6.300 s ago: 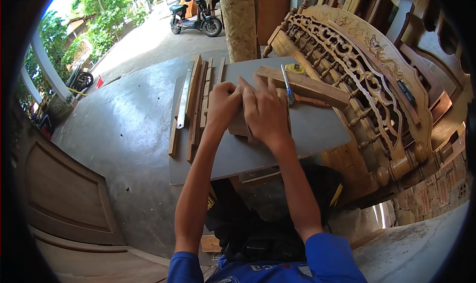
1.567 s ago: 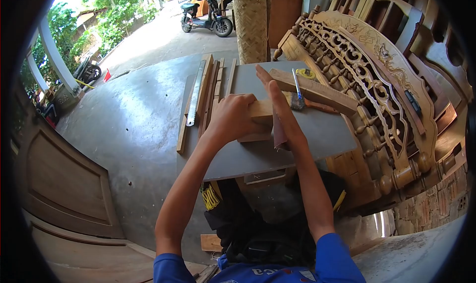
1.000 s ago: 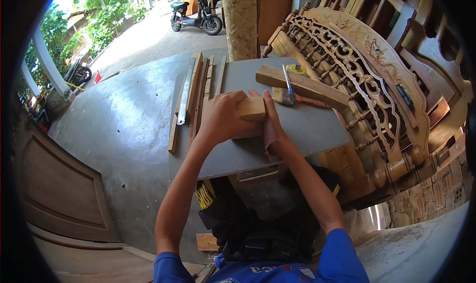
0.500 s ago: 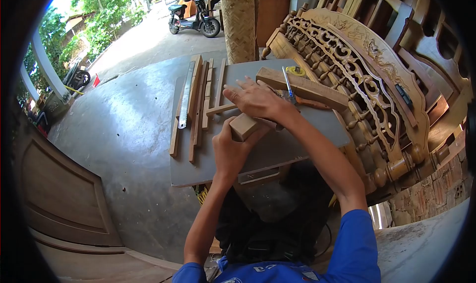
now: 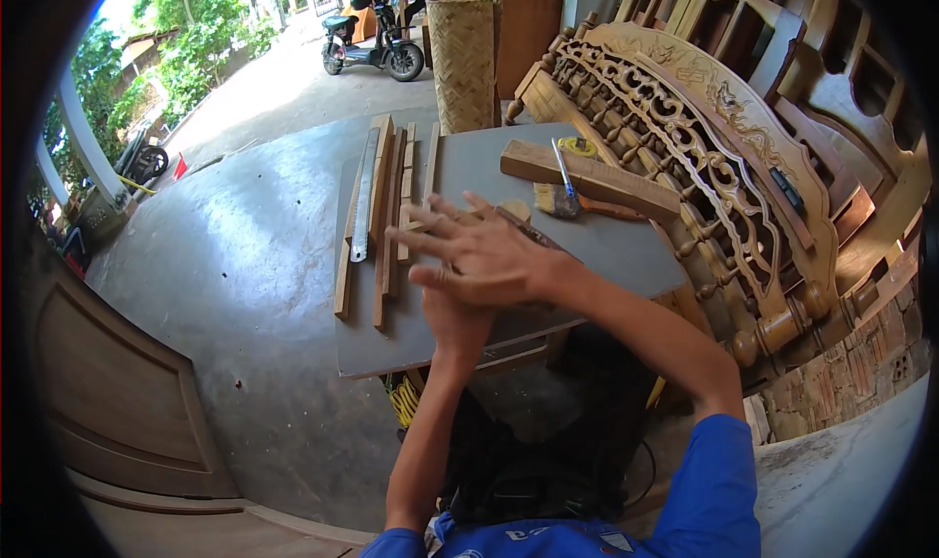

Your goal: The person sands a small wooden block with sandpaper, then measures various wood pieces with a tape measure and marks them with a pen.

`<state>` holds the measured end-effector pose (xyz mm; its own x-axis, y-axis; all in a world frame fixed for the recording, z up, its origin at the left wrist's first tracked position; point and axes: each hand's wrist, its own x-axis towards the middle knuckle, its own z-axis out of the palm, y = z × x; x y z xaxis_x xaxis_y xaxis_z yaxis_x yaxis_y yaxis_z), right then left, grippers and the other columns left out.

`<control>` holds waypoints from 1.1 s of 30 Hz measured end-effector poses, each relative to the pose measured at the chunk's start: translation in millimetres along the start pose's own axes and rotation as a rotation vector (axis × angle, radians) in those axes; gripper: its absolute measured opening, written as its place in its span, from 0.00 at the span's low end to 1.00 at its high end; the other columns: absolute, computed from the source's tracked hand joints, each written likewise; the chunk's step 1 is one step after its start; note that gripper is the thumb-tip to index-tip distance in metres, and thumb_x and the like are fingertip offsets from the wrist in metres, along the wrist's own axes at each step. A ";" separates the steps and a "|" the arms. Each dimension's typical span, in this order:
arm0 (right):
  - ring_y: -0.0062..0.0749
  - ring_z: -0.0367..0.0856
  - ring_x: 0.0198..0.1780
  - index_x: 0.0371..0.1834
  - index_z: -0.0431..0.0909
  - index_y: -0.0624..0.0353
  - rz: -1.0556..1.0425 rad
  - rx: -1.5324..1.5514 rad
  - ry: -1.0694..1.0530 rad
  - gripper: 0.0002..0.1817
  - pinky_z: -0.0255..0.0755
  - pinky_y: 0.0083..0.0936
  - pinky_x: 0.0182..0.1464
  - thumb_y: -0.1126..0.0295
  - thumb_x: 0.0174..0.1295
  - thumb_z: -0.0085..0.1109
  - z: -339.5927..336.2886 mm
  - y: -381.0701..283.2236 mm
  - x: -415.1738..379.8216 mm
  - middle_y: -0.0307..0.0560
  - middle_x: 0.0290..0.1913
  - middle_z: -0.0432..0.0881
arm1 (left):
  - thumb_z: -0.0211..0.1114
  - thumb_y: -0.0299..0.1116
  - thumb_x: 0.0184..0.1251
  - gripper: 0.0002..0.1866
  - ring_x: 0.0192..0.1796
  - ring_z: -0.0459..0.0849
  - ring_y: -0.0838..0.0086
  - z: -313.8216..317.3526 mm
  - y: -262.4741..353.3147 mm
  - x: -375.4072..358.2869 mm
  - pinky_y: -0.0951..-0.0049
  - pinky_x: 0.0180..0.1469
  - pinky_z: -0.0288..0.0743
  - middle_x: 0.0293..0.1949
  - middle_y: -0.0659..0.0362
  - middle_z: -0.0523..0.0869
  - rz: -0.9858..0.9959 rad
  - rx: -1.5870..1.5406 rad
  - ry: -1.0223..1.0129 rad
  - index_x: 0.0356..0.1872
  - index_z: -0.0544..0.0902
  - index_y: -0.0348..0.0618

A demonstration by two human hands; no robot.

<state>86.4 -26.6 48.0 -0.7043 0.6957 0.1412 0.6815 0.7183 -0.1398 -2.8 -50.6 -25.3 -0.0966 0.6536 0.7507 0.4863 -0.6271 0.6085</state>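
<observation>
Left hand [image 5: 456,315]: under right hand [image 5: 484,262]; finger opening not discernible. Right hand: palm down, fingers spread. Wooden piece [image 5: 515,209]: mostly hidden by right hand, over grey board [image 5: 611,255]. Beyond: brush [image 5: 557,201] beside beam [image 5: 597,178].

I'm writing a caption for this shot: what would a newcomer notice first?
Probably the carved, pierced wooden panel leaning at the right. Next, the right hand spread over the left hand above the grey board, with wooden strips along its left side.
</observation>
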 end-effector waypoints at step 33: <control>0.47 0.45 0.72 0.69 0.52 0.40 0.054 0.045 0.249 0.43 0.32 0.53 0.69 0.28 0.55 0.21 13.5 3.8 -8.2 0.52 0.67 0.58 | 0.71 0.39 0.42 0.20 0.31 0.82 0.51 -5.1 4.3 -3.9 0.59 0.33 0.74 0.24 0.44 0.82 -0.231 -0.049 -0.059 0.34 0.79 0.36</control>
<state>92.1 -29.6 33.0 -0.5924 0.7162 0.3689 0.7036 0.6830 -0.1961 -4.7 -58.0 -24.2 -0.1490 0.8044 0.5751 0.4142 -0.4774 0.7750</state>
